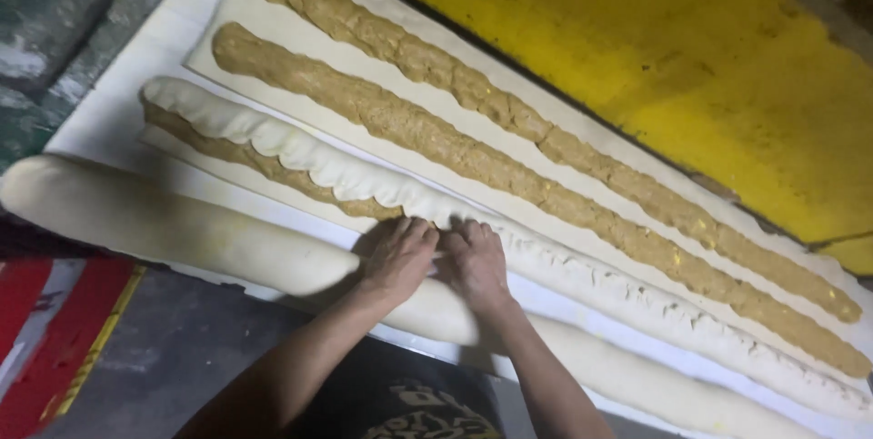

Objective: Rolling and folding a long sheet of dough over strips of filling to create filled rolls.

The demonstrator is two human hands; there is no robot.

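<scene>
Nearest me a finished dough roll lies along the white table, and just past it the left hand and right hand press flat, fingers together, on the half-folded dough strip, beyond which two open filling ropes run toward the yellow surface.

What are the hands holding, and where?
Both hands, left and right, press on the dough strip at its folded edge, mid-length; nothing is lifted.

A long pale dough strip is lying diagonally, folded over brown filling, its pinched scalloped edge running lengthwise.
</scene>
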